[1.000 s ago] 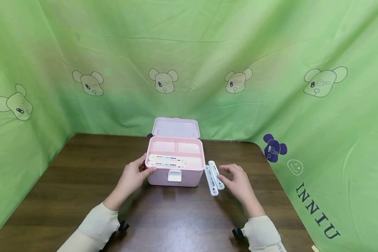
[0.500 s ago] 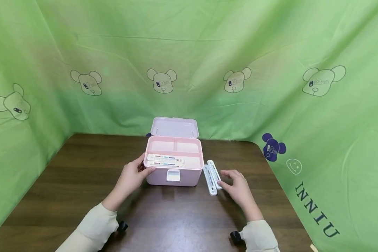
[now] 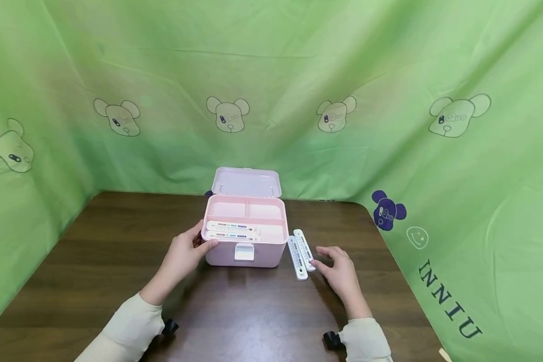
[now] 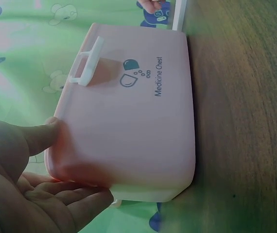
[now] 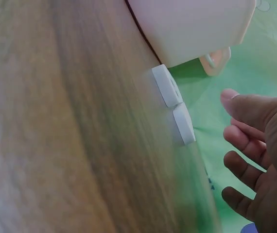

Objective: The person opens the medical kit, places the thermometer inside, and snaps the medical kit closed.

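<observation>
- The left hand (image 3: 184,251) holds the near-left corner of the pink medicine chest (image 3: 244,240): the thumb lies on the front rim and the fingers reach round the left wall, though the head view hides how far they wrap.
- In the left wrist view the thumb presses the smooth front wall by the corner and the other fingers lie loosely curved below it.
- The right hand (image 3: 339,266) rests on the table (image 3: 95,261) with relaxed, slightly spread fingers, gripping nothing; its fingertips are just beside the near end of the right-hand thermometer (image 3: 304,243). Whether they touch it is hard to tell.
- A second flat white thermometer (image 3: 296,257) lies alongside, close to the chest's right wall; the right wrist view shows only their blunt ends.
- The chest stands mid-table, its lid (image 3: 246,182) upright behind. Its tray has two small back compartments and one long front one.
- Two more white thermometers (image 3: 235,230) lie side by side in the front compartment.
- The front wall bears a white latch (image 4: 87,62) and the print "Medicine Chest".
- The table is dark wood grain; green cloth (image 3: 298,75) with bear prints hangs behind.
</observation>
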### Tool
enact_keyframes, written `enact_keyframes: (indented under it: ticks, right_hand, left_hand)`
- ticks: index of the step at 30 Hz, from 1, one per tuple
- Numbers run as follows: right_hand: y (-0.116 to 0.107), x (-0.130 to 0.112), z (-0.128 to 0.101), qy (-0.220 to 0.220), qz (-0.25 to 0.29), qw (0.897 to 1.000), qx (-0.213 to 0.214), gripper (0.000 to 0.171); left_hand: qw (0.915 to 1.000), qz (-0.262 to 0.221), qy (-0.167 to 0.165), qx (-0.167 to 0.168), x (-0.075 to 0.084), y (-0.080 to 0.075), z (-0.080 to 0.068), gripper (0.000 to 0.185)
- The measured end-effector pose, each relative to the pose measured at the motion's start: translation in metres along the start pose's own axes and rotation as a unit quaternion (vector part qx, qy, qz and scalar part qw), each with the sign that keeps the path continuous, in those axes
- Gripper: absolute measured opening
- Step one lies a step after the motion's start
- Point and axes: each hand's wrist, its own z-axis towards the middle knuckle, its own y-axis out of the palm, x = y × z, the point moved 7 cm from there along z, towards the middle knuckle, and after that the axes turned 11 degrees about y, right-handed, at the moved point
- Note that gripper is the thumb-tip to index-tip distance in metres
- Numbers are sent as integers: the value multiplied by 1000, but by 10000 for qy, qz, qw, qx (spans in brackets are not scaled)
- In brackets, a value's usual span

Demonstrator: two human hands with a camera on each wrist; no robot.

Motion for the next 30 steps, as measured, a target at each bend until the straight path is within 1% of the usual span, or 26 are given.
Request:
enact_keyframes:
  ticks: [3, 7, 11, 13, 16, 19, 22, 25, 30]
  right_hand:
    - [1, -1, 1, -25, -23, 10000, 15, 43]
    - [5, 2, 0, 35, -44, 9999, -130, 47]
    - [10, 8, -1, 156, -142, 9995, -244, 50]
    - [12, 10, -1, 142, -245, 9993, -258, 51]
    - [13, 11, -1, 64, -436, 9987, -244, 53]
    - [14, 10, -2, -79, -602, 9979, -236, 52]
    - [14, 11, -2, -146, -654, 9975, -228, 51]
    - [15, 12, -2, -168, -711, 9971, -204, 51]
    - [17, 12, -3, -108, -818, 9965, -99, 51]
  left_hand:
    - [10000, 18, 16, 15, 0, -2, 1, 69]
    - [9999, 86, 65, 35, 0, -3, 1, 67]
    - [10000, 67, 18, -5, -1, -1, 0, 68]
    - [10000, 38, -7, -43, -1, 0, 0, 68]
    - [10000, -19, -54, -45, -1, 0, 0, 68]
    - [10000, -13, -22, -15, 0, -1, 0, 69]
    - [10000, -15, -26, -23, -2, 0, 0, 69]
    - [10000, -25, -46, -55, -3, 1, 0, 69]
    - [10000, 6, 21, -51, -3, 1, 0, 69]
